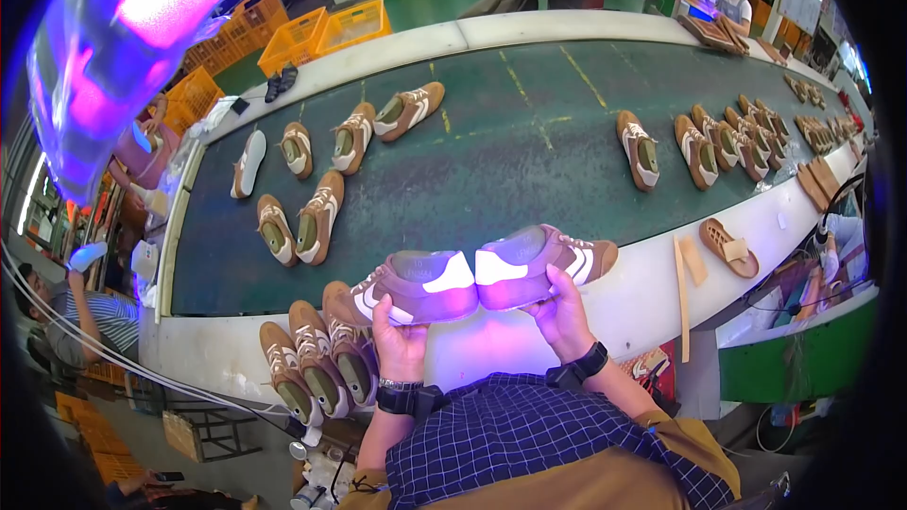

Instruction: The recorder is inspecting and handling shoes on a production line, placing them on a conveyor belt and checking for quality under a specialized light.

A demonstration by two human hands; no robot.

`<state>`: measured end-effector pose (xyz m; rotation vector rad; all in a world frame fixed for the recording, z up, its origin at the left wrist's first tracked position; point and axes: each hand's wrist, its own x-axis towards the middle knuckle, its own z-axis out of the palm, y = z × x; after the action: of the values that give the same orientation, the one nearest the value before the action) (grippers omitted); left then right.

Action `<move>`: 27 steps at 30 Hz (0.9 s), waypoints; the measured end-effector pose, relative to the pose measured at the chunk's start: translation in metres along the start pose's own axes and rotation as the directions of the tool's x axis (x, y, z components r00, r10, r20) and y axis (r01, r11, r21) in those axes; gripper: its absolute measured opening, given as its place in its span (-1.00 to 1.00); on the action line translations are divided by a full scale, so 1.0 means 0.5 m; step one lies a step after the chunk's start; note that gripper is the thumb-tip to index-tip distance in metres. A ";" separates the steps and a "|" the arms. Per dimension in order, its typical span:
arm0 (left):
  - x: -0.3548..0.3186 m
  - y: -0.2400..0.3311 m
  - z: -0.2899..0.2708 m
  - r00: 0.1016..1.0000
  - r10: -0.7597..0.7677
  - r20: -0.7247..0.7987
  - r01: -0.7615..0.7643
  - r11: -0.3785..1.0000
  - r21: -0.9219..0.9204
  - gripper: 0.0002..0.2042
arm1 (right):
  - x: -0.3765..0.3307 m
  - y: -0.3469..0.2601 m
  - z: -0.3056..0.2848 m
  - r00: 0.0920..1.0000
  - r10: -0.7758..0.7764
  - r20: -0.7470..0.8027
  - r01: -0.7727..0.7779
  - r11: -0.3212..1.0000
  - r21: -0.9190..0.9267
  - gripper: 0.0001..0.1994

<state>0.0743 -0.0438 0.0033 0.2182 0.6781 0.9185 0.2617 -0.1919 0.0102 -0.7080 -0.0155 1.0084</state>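
Brown sneakers, one per hand, held heel to heel above the white edge (652,307) of the green conveyor belt (510,161): left shoe (416,286) clamped in the left hand (399,340), right shoe (543,266) clamped in the right hand (562,316), heels nearly touching, purple light on both. Three more brown shoes (316,364) just beside the left wrist; other pairs (312,212) scattered well apart on the belt.

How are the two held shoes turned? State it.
Heels together, toes outward: left hand holds one shoe, right hand the other shoe, white heel patches touching.
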 end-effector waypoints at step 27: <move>-0.015 -0.028 0.000 0.991 -0.059 0.119 0.051 0.996 0.067 -0.50 | -0.010 -0.030 -0.049 1.000 0.027 -0.008 -0.028 1.000 -0.011 -0.50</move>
<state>0.0805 -0.0582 0.0003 0.3082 0.5989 0.8243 0.2783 -0.2141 0.0007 -0.7242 -0.0043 1.0324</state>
